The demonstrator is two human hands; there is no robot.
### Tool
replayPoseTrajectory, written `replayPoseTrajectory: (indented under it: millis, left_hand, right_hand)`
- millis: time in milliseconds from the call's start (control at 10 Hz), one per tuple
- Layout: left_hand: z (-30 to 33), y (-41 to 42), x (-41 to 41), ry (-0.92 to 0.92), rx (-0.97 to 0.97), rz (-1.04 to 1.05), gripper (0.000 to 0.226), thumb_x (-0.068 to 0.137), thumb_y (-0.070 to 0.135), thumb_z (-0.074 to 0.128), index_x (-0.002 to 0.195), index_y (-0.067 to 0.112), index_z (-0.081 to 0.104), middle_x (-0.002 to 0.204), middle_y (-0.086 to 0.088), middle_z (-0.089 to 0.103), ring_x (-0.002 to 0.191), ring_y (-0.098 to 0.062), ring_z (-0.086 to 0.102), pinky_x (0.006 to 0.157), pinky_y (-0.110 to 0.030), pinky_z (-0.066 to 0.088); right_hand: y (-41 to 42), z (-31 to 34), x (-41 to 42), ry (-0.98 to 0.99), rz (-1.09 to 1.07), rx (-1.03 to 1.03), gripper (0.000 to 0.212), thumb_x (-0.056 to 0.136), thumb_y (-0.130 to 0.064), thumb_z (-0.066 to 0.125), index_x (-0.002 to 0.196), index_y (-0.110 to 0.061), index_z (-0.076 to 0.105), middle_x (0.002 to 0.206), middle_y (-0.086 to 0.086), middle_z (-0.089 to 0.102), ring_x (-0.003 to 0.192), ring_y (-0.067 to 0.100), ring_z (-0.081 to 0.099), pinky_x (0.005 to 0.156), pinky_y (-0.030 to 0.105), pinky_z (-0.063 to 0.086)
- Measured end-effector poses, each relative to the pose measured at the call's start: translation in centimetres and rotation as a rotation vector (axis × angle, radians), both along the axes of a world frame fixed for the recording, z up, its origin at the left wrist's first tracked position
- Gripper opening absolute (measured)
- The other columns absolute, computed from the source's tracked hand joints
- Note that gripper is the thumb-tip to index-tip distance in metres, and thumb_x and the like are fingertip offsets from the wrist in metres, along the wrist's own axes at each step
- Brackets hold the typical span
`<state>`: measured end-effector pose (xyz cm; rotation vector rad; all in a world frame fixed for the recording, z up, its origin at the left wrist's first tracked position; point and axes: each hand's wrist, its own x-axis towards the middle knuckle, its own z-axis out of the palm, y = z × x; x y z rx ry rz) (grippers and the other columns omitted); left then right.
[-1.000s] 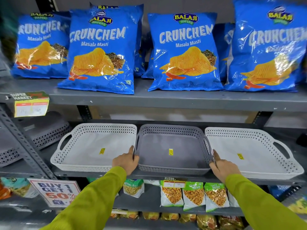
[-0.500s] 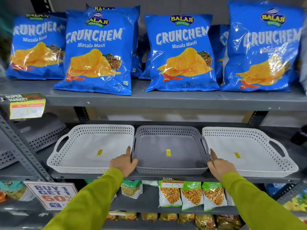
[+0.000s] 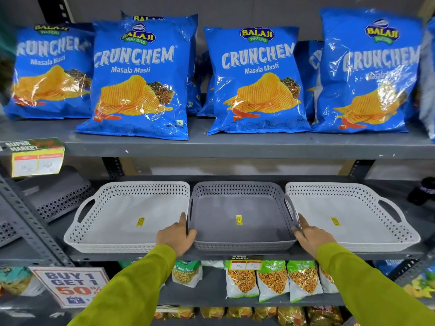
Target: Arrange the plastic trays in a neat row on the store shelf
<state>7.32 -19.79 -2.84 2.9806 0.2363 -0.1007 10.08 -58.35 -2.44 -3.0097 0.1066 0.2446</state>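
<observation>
Three perforated plastic trays lie side by side on the grey middle shelf (image 3: 211, 255). A white tray (image 3: 117, 208) is on the left, a grey tray (image 3: 240, 203) in the middle and another white tray (image 3: 348, 208) on the right. My left hand (image 3: 175, 236) grips the grey tray's left handle near its front corner. My right hand (image 3: 310, 236) holds the same tray's right handle. Each tray carries a small yellow sticker on its floor. Both sleeves are lime green.
Blue crisp bags (image 3: 138, 78) fill the shelf above. More grey trays (image 3: 58, 196) lean in the bay to the left, behind a slotted upright (image 3: 28, 220). Small snack packets (image 3: 273, 278) hang below, beside a "Buy 1 Get 1" sign (image 3: 70, 283). A dark object (image 3: 423, 191) sits far right.
Both hands keep their hold on the grey tray's sides. The trays look a little straighter in the row; the view has shifted slightly.
</observation>
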Motion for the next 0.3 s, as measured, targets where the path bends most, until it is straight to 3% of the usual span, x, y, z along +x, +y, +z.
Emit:
replayPoseTrajectory:
  millis: [100, 200, 300]
  left_hand:
    - [0.2, 0.0, -0.3, -0.032, -0.044, 0.005, 0.072, 0.093, 0.058, 0.028, 0.151, 0.014, 0.019, 0.134, -0.012, 0.056, 0.114, -0.034, 0.06, 0.09, -0.043, 0.05]
    - [1.2, 0.4, -1.2, -0.126, -0.009, -0.012, 0.079, 0.09, 0.066, 0.021, 0.147, 0.012, 0.029, 0.138, -0.011, 0.048, 0.118, -0.034, 0.056, 0.089, -0.045, 0.051]
    - [2.0, 0.1, -3.1, -0.333, 0.072, -0.127, 0.094, 0.083, 0.073, 0.001, 0.13, 0.011, 0.053, 0.119, -0.01, 0.058, 0.101, -0.032, 0.062, 0.074, -0.042, 0.056]
  right_hand:
    - [0.4, 0.8, -0.3, -0.017, -0.056, 0.206, 0.073, 0.095, -0.056, 0.03, 0.152, -0.015, 0.008, 0.142, 0.019, 0.049, 0.126, 0.033, 0.05, 0.1, 0.038, 0.043]
    - [0.9, 1.6, -1.1, -0.151, -0.024, 0.275, 0.072, 0.095, -0.053, 0.037, 0.151, -0.014, 0.014, 0.152, 0.018, 0.033, 0.139, 0.034, 0.032, 0.115, 0.04, 0.028]
    - [1.7, 3.0, -3.3, -0.255, 0.059, 0.337, 0.087, 0.084, -0.069, 0.024, 0.149, -0.011, 0.024, 0.154, 0.015, 0.031, 0.142, 0.03, 0.026, 0.119, 0.038, 0.021]
